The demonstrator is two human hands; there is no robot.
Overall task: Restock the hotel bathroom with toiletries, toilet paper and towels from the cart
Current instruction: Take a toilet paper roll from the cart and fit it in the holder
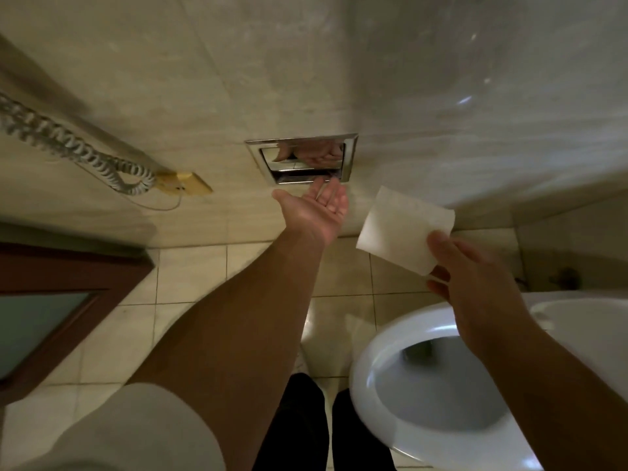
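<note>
A chrome recessed toilet paper holder (350, 154) is set into the beige tiled wall ahead. My left hand (316, 209) is stretched out palm up just below its lower edge, fingers straight and reaching the flap, holding nothing. My right hand (472, 280) grips a white toilet paper roll (404, 229) by its near end, held in the air to the right of the holder and above the floor. The holder's mirrored flap reflects my hand.
A white toilet bowl (380, 385) with its seat up stands at the lower right. A wall phone's coiled cord (78, 147) runs to a socket plate (185, 186) on the left. A wooden door with frosted glass (51, 317) is at far left. Tiled floor lies below.
</note>
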